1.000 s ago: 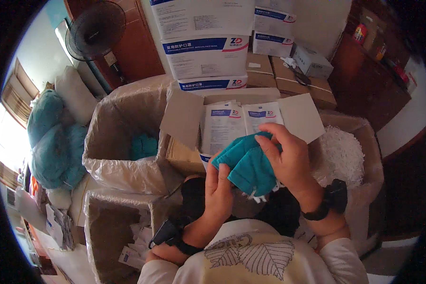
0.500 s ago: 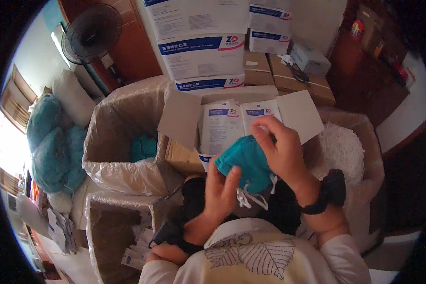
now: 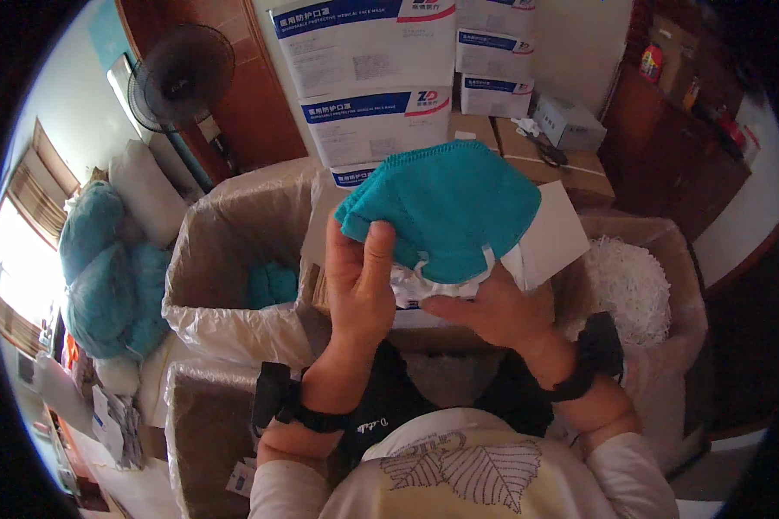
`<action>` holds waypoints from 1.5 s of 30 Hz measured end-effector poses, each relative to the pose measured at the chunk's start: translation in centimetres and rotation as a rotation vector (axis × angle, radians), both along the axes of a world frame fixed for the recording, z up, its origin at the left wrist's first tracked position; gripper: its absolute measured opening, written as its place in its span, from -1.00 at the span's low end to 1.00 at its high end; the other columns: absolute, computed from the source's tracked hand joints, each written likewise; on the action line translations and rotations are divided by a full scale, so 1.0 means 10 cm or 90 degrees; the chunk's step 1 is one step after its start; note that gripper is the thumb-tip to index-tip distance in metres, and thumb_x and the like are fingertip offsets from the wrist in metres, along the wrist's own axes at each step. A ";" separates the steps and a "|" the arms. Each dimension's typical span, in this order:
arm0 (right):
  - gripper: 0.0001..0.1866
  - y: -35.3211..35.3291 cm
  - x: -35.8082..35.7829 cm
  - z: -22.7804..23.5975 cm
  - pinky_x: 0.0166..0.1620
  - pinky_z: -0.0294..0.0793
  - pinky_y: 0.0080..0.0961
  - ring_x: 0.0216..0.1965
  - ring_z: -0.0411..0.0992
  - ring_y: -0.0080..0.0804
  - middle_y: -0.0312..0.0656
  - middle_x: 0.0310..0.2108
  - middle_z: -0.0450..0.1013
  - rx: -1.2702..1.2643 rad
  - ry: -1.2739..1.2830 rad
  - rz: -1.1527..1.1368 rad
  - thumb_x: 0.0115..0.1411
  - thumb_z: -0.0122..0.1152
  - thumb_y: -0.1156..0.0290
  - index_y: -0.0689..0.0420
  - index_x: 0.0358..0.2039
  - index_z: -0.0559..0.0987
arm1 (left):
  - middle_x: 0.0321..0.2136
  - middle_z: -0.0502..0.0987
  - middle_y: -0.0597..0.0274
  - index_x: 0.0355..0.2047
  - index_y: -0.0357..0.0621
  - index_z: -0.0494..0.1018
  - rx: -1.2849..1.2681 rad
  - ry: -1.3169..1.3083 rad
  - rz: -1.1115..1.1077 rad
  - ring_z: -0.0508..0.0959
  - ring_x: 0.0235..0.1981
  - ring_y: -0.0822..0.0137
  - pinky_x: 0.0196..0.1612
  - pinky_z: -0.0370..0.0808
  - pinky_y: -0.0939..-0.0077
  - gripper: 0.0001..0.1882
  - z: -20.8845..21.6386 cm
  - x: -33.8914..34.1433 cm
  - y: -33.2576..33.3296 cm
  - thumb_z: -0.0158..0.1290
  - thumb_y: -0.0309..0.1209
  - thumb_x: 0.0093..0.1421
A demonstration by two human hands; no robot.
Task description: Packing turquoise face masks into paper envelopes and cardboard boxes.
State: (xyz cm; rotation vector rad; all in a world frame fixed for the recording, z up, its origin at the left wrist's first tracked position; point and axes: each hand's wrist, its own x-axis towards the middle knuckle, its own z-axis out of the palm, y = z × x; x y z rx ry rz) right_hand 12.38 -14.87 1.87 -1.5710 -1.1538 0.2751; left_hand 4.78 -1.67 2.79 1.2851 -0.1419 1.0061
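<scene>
A stack of teal folded face masks (image 3: 450,203) is held up in front of me, over an open white carton (image 3: 556,229). My left hand (image 3: 362,290) grips its left edge, thumb on the near side and fingers behind. White ear loops (image 3: 459,275) hang along the stack's lower edge. Below that edge, my right hand (image 3: 506,316) is closed around the loops at the bottom, its thumb pointing left; the stack hides some of its fingers. Most of the carton's contents are covered by the masks and hands.
A plastic-lined box (image 3: 234,242) with teal masks stands left, another lined box (image 3: 208,424) nearer me. On the right, a lined box holds white straps (image 3: 627,290). Stacked white cartons (image 3: 376,130) rise behind. A fan (image 3: 182,78) and teal bundles (image 3: 104,268) are at left.
The masks have been raised and moved forward, now covering the carton's packets. My right hand has gone from the stack's top edge down to the ear loops. The view has tilted slightly.
</scene>
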 end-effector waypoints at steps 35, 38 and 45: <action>-0.59 0.07 -0.10 0.16 -0.07 0.30 -0.43 -0.13 0.30 -0.37 -0.14 -0.17 0.33 0.064 -0.113 0.016 0.09 0.09 0.26 0.20 -0.09 0.33 | -0.17 0.38 0.24 -0.04 -0.21 0.23 -0.054 0.047 -0.057 0.35 -0.11 0.42 -0.02 0.25 0.52 -0.68 0.19 0.04 -0.05 -0.17 -0.36 0.23; -0.66 0.05 -0.14 0.07 -0.24 0.39 -0.50 -0.35 0.34 -0.48 -0.22 -0.39 0.36 -0.184 0.189 0.185 0.18 -0.06 0.20 0.19 -0.17 0.39 | -0.16 0.38 0.17 -0.04 -0.23 0.23 0.058 0.056 0.115 0.37 -0.10 0.34 -0.03 0.28 0.46 -0.68 0.19 0.04 0.08 -0.18 -0.38 0.23; -0.64 -0.29 -0.33 -0.38 -0.25 0.41 -0.52 -0.39 0.33 -0.51 -0.24 -0.42 0.34 -0.255 0.497 0.175 0.24 -0.21 0.19 0.21 -0.16 0.39 | -0.22 0.41 0.25 -0.13 -0.19 0.29 -0.208 0.039 0.008 0.40 -0.20 0.46 -0.10 0.32 0.57 -0.73 0.12 -0.01 0.31 -0.14 -0.33 0.21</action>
